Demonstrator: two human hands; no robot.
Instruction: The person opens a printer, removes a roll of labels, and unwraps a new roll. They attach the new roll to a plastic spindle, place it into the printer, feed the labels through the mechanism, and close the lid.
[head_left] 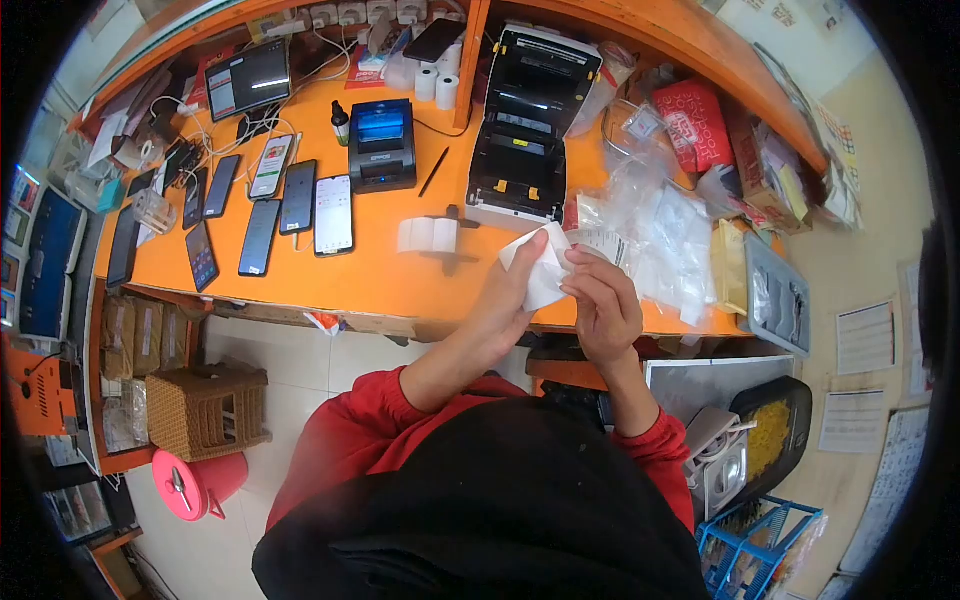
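In front of my body, above the table's front edge, both hands hold a folded piece of white paper (pixel 546 284). My left hand (pixel 508 300) grips it from the left, with the thumb lying on top. My right hand (pixel 606 305) pinches its right side, fingers curled. Just beyond the paper stands a black label printer (pixel 520 135) with its lid raised and its inside exposed. To the left of my hands, a small roll of white labels (pixel 428 236) lies on the orange table (pixel 370 285).
Several phones (pixel 298 195) lie at the left, near a propped tablet (pixel 250 80). A small receipt printer (pixel 382 145) and a black pen (pixel 434 172) are at the middle. Clear plastic bags (pixel 670 240) cover the right side, beside a grey tray (pixel 778 295).
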